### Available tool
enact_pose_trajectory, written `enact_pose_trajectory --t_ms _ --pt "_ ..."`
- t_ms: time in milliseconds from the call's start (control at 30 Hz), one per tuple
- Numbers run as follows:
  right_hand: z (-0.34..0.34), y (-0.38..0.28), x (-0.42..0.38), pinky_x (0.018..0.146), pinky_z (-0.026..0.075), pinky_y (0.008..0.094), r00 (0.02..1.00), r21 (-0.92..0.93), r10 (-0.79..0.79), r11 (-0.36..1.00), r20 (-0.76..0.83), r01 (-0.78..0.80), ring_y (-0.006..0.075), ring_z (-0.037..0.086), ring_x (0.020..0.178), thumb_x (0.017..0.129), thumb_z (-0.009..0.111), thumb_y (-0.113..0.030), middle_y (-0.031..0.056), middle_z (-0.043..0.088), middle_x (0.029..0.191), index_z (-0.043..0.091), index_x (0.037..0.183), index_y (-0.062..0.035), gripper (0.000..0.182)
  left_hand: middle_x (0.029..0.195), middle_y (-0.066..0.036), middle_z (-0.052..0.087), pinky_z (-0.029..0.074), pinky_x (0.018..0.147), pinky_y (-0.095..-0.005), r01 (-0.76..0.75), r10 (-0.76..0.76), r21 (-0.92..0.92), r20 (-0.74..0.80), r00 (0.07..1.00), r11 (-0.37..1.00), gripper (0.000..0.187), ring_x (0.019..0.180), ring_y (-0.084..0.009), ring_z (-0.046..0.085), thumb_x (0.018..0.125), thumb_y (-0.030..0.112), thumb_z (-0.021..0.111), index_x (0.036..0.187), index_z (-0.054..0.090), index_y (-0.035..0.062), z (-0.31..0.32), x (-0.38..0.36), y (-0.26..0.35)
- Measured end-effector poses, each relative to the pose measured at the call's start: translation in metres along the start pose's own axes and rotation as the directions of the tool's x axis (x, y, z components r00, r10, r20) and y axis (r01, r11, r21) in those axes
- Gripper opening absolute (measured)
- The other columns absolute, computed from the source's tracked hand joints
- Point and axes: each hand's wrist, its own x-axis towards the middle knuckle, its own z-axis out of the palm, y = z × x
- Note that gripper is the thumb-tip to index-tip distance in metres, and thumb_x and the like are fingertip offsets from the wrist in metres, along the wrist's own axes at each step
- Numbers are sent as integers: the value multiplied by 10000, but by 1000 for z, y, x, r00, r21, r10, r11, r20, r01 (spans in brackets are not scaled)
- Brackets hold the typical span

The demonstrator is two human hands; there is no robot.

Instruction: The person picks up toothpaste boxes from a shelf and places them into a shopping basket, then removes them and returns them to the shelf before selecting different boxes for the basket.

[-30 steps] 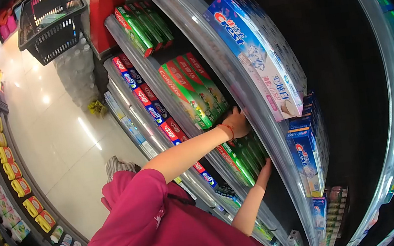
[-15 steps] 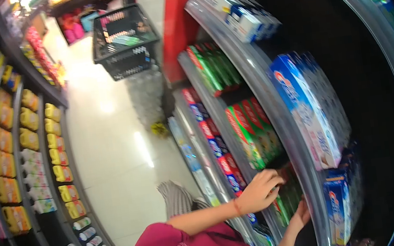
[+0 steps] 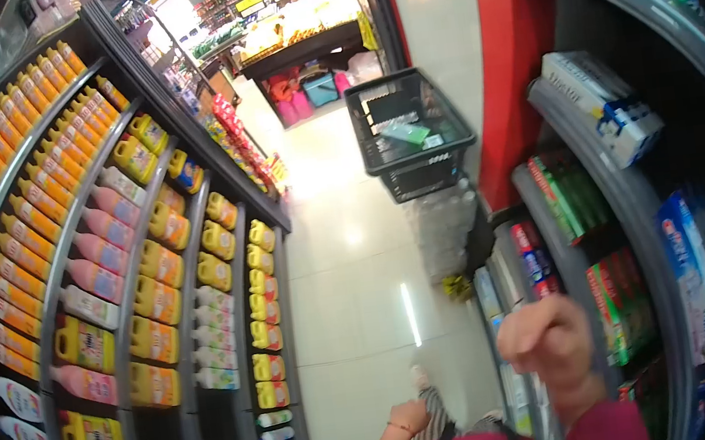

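My right hand [image 3: 551,343] is raised in front of the right-hand shelves, fingers curled into a fist and slightly blurred. No object shows in it. Low over the floor, my left hand [image 3: 408,416] is closed too, a thin band around its wrist, and nothing sticks out of it. Beside my right hand stand red and green toothpaste boxes [image 3: 620,307] on the shelf, with blue and white toothpaste boxes [image 3: 692,279] on the shelf to their right. Further ahead, a black shopping basket [image 3: 417,159] holds a small pale green and white package [image 3: 409,134].
The basket rests on clear shrink-wrapped stock [image 3: 445,235] beside a red pillar [image 3: 507,69]. Orange bottles [image 3: 19,195] and yellow jugs [image 3: 161,270] fill the left shelves. A tiled aisle floor [image 3: 341,309] runs between, toward a lit display [image 3: 303,28].
Both hands have left the toothpaste shelf; the left has lowered over the floor and the right has risen. My view has swung left, showing more of the left shelves.
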Motion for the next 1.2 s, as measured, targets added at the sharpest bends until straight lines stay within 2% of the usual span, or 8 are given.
enact_pose_trajectory --t_ms 133,333,467,567,767,833,1033,1200 --pt "58 -39 113 686 446 375 690 253 -115 962 714 -102 232 545 626 919 482 -240 115 570 731 610 1052 28 326 925 -162 614 490 726 -475 -118 94 -68 -280 955 991 435 842 -342 619 844 351 539 1190 492 91 -69 -14 -38" --pt "100 0 158 506 364 239 508 584 -520 811 686 41 125 491 496 884 471 -25 18 512 631 682 917 -20 214 931 -167 611 496 734 -457 -42 15 -75 -328 945 996 436 853 -346 614 840 342 542 1192 495 89 -111 20 -105" --pt "70 36 181 521 366 235 332 382 -373 923 866 41 115 466 483 867 492 -1 -7 471 600 686 886 -25 196 940 -177 614 499 743 -457 -95 47 -115 -365 930 989 445 849 -356 617 841 353 540 1196 503 88 -139 33 -143" --pt "0 92 196 847 427 459 113 -38 49 994 992 -103 369 508 995 930 509 -208 227 512 1123 493 1215 70 398 954 -185 616 497 756 -463 -65 35 -102 -272 962 993 465 857 -360 618 843 375 536 1205 504 85 -149 49 -177" --pt "-73 152 241 801 462 327 835 -617 538 697 114 -365 203 591 881 862 593 -137 103 617 1028 544 1183 -12 349 1004 -196 615 484 794 -477 71 -87 -131 -119 989 989 533 907 -370 611 849 409 524 1272 452 92 -199 96 -224" --pt "-95 188 276 805 460 323 867 -674 449 573 -217 -466 214 596 868 853 584 -118 98 627 968 559 1153 -20 317 1022 -206 611 480 807 -481 66 -79 -158 -83 993 985 556 921 -381 606 850 419 520 1292 433 94 -216 126 -238" --pt "-175 324 389 901 414 483 959 -937 -58 -206 -277 -283 438 465 1105 786 650 -246 272 402 1267 404 1299 -33 608 1055 -221 595 468 832 -474 -45 42 -79 -43 998 996 527 964 -391 580 859 383 525 1282 438 80 -351 212 -284" --pt "-190 351 411 950 388 489 883 -892 131 -75 -451 -445 481 441 1130 806 624 -303 317 330 1335 309 1375 -58 696 992 -208 593 485 763 -464 -265 295 137 -313 903 955 461 870 -371 596 817 232 603 1217 475 43 -491 282 -305"
